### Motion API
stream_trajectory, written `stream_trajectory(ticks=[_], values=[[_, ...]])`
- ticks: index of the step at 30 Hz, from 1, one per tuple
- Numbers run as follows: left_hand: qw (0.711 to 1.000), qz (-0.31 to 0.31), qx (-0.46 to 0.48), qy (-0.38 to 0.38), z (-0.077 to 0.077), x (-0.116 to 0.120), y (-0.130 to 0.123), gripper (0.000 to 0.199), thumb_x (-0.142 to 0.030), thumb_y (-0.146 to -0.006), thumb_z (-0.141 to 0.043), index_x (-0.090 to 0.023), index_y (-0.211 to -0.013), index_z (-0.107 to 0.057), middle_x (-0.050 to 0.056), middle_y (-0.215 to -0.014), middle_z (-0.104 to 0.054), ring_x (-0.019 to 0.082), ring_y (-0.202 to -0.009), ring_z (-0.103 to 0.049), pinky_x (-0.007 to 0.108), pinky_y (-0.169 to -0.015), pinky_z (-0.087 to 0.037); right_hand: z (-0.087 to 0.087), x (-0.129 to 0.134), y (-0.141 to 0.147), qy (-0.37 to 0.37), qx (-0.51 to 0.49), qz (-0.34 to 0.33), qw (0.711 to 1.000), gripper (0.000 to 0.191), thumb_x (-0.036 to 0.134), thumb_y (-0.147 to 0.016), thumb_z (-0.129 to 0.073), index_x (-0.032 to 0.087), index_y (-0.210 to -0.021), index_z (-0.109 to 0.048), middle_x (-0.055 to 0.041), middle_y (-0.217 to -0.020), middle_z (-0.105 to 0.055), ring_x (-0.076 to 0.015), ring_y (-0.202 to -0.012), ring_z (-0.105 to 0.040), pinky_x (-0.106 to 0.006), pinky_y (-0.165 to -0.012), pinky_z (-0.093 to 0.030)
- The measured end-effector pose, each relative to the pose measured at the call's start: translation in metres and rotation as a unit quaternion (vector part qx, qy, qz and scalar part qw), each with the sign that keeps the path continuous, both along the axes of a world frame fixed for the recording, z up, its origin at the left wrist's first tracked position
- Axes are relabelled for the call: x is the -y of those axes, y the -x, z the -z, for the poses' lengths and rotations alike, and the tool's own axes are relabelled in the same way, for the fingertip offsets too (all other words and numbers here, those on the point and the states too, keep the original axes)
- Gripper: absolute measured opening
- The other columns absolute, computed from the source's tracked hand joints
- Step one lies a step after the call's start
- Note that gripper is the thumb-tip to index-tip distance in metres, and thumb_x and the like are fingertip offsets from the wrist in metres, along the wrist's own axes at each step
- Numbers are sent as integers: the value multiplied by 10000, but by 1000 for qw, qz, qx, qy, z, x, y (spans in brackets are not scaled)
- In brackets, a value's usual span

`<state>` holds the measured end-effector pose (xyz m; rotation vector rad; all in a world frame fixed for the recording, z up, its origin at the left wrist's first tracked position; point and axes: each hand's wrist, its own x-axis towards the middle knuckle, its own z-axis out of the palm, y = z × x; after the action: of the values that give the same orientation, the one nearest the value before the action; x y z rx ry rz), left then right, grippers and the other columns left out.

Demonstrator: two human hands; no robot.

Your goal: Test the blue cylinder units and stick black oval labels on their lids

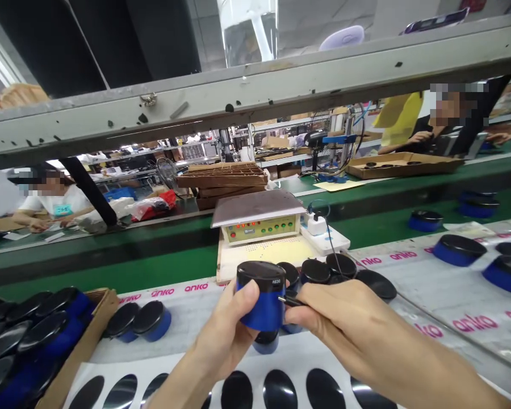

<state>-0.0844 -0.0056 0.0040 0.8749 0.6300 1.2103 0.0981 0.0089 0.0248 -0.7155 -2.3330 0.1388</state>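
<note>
The left hand (227, 329) grips a blue speaker (262, 298) above the table's (443, 289) near edge; the right hand (340, 318) pinches a thin black plug (290, 300) at its side. Best hold the speaker steady and feed the plug straight. More speakers (323, 270) crowd just behind.

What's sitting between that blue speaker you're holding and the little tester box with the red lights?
In the head view, a pale board under the tester box lies between it and the blue speaker.

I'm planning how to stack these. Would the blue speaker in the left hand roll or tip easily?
Set upright, the blue speaker probably sits steady: others rest flat nearby. On its side its round body may roll. The left hand wraps it easily, so it is likely light.
</note>
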Motion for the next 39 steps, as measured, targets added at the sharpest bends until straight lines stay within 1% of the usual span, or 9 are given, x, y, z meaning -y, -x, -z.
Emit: stream_trajectory(ticks=[4,10,20,25,28,31,34,37,39], values=[[994,-28,-83,-64,2,0,-1,540,-501,-742,-694,-191,-1164,-561,84,-1051,-653,242,-987,-620,337,-847,-513,1,0,-3,15,7,17,1000,290,295,-970,-410,209,-696,-453,45,-594,-520,-98,-469,-424,-265,-473,-255],[951,-153,-211,-165,-1,5,1,607,-630,-745,-607,-198,-1161,-515,88,-1111,-599,255,-1082,-550,375,-988,-402,3,0,-13,-16,43,36,998,314,304,-966,-415,209,-669,-451,38,-565,-498,-111,-462,-426,-287,-475,-231],[915,-187,-291,-208,-6,13,1,613,-636,-746,-598,-229,-1180,-449,48,-1067,-604,197,-958,-597,285,-832,-490,2,1,-11,-59,52,10,997,275,233,-964,-419,204,-691,-434,43,-586,-501,-103,-480,-444,-288,-486,-235],[853,-204,-401,-265,0,16,3,610,-584,-748,-637,-283,-1219,-396,20,-1106,-575,171,-959,-595,260,-809,-508,9,2,-9,-87,35,51,994,300,192,-945,-398,207,-645,-397,41,-524,-444,-101,-406,-378,-290,-452,-208],[767,-248,-483,-342,3,14,5,645,-563,-788,-602,-258,-1293,-341,62,-1162,-528,189,-1019,-572,289,-836,-522,12,-8,-5,8,36,37,999,259,214,-955,-376,204,-702,-428,30,-582,-499,-109,-457,-438,-266,-457,-257],[586,-330,-576,-465,2,10,6,652,-466,-800,-637,-180,-1328,-384,115,-1193,-448,239,-1131,-490,368,-954,-479,14,-21,0,137,19,0,990,167,182,-960,-348,213,-842,-462,20,-719,-574,-114,-593,-532,-233,-529,-349],[423,-370,-590,-580,-4,9,4,471,-233,-799,-687,-126,-1222,-510,104,-1130,-435,246,-1144,-469,433,-1012,-457,17,-28,4,166,-21,-45,985,171,172,-959,-335,215,-831,-438,14,-755,-576,-110,-625,-537,-223,-562,-381],[341,-369,-561,-658,-13,11,-1,247,-15,-777,-637,-117,-996,-584,58,-1018,-428,173,-1050,-516,480,-1057,-450,20,-28,6,160,-46,-62,984,158,184,-954,-348,208,-827,-440,-13,-781,-591,-127,-648,-553,-234,-574,-399],[319,-369,-559,-670,-17,13,-3,176,26,-789,-583,-130,-870,-587,26,-912,-389,115,-934,-520,484,-1081,-436,22,-26,7,159,-53,-61,984,162,186,-950,-345,205,-824,-445,-26,-781,-600,-138,-652,-562,-243,-583,-412]])
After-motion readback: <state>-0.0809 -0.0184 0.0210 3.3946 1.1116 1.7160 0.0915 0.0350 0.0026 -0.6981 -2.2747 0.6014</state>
